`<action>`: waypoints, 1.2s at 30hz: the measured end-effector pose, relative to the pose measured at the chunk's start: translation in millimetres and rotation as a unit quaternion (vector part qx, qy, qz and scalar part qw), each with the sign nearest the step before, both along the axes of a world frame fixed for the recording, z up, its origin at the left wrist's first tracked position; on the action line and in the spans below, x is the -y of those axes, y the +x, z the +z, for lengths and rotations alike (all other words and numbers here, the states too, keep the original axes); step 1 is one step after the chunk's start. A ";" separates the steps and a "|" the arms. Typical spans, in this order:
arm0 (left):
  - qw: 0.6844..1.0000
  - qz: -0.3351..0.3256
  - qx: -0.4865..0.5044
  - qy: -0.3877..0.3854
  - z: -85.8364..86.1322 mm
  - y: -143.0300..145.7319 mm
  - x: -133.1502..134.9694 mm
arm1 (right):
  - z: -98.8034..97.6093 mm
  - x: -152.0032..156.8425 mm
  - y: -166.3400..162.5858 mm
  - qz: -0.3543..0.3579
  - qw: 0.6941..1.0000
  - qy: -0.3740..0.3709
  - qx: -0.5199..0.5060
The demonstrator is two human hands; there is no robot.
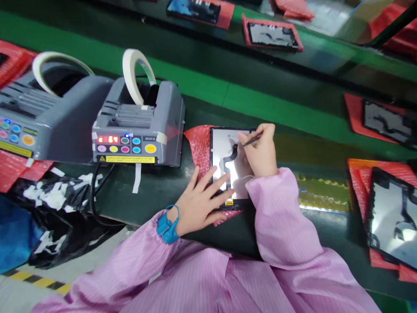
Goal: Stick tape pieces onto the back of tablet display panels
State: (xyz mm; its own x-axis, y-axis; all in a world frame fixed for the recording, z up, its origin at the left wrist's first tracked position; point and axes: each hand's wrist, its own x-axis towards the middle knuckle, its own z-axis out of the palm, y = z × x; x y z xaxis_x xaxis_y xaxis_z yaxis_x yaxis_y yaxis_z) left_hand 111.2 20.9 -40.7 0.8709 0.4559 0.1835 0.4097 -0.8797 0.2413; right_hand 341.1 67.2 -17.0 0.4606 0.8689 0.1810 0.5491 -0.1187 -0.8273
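A display panel [239, 174] with a silvery back and black frame lies on red bubble wrap [200, 150] in front of me. A dark flex cable [228, 161] curves down its back to a yellow connector [229, 202] at the near edge. My left hand [202, 202] is spread over the panel's left side and the wrap, fingers apart, with a blue wrist strap [168, 226] at the wrist. In my right hand [262, 150] are thin dark tweezers [253, 140], pinched between the fingers. Their tip is by the upper end of the flex cable, whether touching I cannot tell.
Two grey tape dispensers [140, 126] stand at the left; a cut tape strip [137, 178] hangs from the nearer one. Another panel [392, 213] on red wrap lies at the right. More panels [273, 34] rest across the far side. A black bag [61, 234] hangs lower left.
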 end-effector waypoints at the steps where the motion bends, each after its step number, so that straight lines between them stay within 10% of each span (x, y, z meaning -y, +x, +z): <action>1: 1.000 -0.021 -0.007 -0.004 -2.3 -1.2 -1.6 | 5.4 9.9 9.3 -0.002 1.000 0.004 0.015; 9: 0.997 0.064 -0.048 -0.012 -11.3 34.6 -59.4 | 11.8 111.0 117.1 -0.028 0.972 -0.077 0.220; 16: 0.939 0.330 0.009 -0.096 10.1 157.8 -173.6 | 41.2 29.2 270.0 -0.109 0.816 -0.350 0.448; 24: 0.911 0.372 0.118 -0.129 11.9 234.4 -274.8 | 28.9 -23.6 381.8 -0.130 0.803 -0.396 0.426; 29: 0.930 0.255 0.185 -0.189 14.2 250.5 -259.5 | 34.0 -34.3 378.8 -0.145 0.814 -0.353 0.438; 36: 0.930 0.026 0.248 -0.270 43.2 295.1 -154.0 | 112.8 -47.6 279.8 -0.193 0.887 -0.112 0.404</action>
State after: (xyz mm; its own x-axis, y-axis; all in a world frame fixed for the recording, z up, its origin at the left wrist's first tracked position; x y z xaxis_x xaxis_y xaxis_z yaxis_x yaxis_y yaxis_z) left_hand 406.3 175.0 2.5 0.7145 0.6376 0.2881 0.1698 -0.5575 0.8126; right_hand 620.9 114.8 95.8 0.5293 0.7309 0.4309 0.8353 -0.5380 -0.1134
